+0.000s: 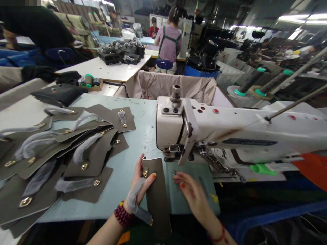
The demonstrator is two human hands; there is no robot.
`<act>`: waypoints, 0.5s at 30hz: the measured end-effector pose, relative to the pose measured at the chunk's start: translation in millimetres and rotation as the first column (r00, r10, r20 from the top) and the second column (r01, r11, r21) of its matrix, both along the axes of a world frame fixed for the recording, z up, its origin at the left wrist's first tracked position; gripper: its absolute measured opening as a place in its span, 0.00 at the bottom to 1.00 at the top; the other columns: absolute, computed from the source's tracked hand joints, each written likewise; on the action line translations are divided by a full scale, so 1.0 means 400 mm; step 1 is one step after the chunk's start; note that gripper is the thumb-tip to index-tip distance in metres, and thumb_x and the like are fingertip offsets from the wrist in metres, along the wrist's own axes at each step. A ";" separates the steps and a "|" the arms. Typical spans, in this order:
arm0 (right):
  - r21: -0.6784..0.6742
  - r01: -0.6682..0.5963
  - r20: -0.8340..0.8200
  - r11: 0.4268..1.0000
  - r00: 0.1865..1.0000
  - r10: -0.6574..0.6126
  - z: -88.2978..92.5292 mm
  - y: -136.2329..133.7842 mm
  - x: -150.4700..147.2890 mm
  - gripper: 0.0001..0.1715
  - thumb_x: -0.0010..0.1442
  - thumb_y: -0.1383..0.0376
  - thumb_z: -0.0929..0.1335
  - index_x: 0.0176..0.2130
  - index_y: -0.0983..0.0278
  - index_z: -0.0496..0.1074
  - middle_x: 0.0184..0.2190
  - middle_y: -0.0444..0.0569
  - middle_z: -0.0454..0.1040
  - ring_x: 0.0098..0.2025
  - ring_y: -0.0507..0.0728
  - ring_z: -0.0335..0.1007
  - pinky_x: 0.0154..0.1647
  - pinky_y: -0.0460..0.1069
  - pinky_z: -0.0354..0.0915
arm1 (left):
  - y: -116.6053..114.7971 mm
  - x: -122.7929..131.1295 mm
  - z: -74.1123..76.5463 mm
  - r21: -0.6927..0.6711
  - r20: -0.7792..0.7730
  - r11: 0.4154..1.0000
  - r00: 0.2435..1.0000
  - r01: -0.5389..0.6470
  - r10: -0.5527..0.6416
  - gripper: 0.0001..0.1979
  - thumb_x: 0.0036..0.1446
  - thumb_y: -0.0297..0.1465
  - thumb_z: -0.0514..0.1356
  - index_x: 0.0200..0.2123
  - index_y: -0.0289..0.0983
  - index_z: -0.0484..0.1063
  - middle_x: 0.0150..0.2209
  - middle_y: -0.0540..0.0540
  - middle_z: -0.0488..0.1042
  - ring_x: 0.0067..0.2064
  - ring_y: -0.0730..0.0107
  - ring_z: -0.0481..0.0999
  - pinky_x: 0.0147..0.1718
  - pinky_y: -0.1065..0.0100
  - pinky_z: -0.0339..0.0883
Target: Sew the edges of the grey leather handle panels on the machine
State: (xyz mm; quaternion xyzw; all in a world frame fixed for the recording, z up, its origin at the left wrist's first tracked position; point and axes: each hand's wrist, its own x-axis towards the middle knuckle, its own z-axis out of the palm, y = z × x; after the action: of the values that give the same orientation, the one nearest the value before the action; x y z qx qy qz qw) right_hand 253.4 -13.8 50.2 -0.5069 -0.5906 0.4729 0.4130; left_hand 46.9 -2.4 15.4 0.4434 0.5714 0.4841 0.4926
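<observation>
My left hand [143,185] grips a grey-brown bag panel [158,200], thumb on its face and fingers behind its left edge. A handle [136,197] wrapped in whitish film hangs from a gold-coloured fitting on the panel and lies across my wrist. To the right of the panel, my right hand [191,192] is held over the table, apart from it. Its fingers are curled together, with a small dark thing at their tips that I cannot make out. The head of a white sewing machine [171,127] stands just beyond both hands.
Several similar panels with wrapped handles [87,153] are heaped on the pale blue table [138,136] at left. Thread cones [251,80] stand behind the machine. A cloth-lined bin [176,85] lies beyond the table. Other people [170,41] sit farther back.
</observation>
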 end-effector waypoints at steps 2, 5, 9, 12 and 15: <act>-0.112 -0.044 -0.147 0.993 0.989 0.027 -0.029 0.000 -0.055 0.19 0.64 0.53 0.64 0.48 0.63 0.71 0.40 0.52 0.75 0.42 0.57 0.73 0.40 0.49 0.71 | -0.003 -0.007 -0.007 0.029 -0.036 0.999 0.999 0.041 -0.040 0.45 0.52 0.43 0.62 0.66 0.42 0.42 0.65 0.38 0.53 0.63 0.44 0.57 0.61 0.48 0.54; -0.182 -0.008 -0.238 0.983 0.971 -0.037 -0.048 0.023 -0.130 0.17 0.63 0.53 0.65 0.42 0.63 0.73 0.37 0.50 0.75 0.38 0.55 0.72 0.38 0.46 0.68 | -0.008 -0.065 -0.007 0.037 -0.066 0.983 0.982 0.181 -0.178 0.46 0.53 0.39 0.63 0.67 0.45 0.40 0.64 0.39 0.57 0.61 0.48 0.63 0.59 0.51 0.58; -0.145 0.015 -0.172 0.989 0.984 -0.040 -0.039 0.049 -0.155 0.16 0.63 0.55 0.65 0.35 0.65 0.73 0.29 0.47 0.72 0.31 0.52 0.68 0.31 0.44 0.63 | 0.011 -0.175 0.045 0.051 -0.157 0.983 0.974 0.175 -0.165 0.28 0.58 0.36 0.59 0.62 0.47 0.58 0.66 0.44 0.53 0.63 0.54 0.60 0.60 0.55 0.58; -0.110 -0.003 -0.140 0.994 0.990 -0.012 -0.026 0.052 -0.154 0.15 0.63 0.57 0.65 0.36 0.65 0.74 0.30 0.47 0.73 0.32 0.52 0.68 0.31 0.44 0.62 | 0.056 -0.189 0.112 0.103 -0.302 0.972 0.938 0.211 -0.171 0.20 0.60 0.36 0.57 0.55 0.46 0.67 0.63 0.46 0.60 0.64 0.56 0.58 0.62 0.56 0.53; -0.077 -0.021 -0.116 0.997 0.993 0.012 -0.012 0.052 -0.155 0.14 0.64 0.59 0.64 0.38 0.65 0.74 0.35 0.49 0.75 0.36 0.54 0.70 0.36 0.45 0.64 | 0.110 -0.138 0.154 0.051 -0.387 0.929 0.865 0.366 -0.320 0.16 0.57 0.37 0.60 0.49 0.42 0.73 0.52 0.44 0.72 0.55 0.56 0.69 0.56 0.59 0.61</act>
State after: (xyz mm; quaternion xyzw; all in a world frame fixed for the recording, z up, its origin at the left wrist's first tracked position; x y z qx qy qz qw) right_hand 191.4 7.2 45.4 -0.4896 -0.5511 0.5275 0.4222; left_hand -8.4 41.8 76.9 0.6509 0.5354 0.3298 0.4254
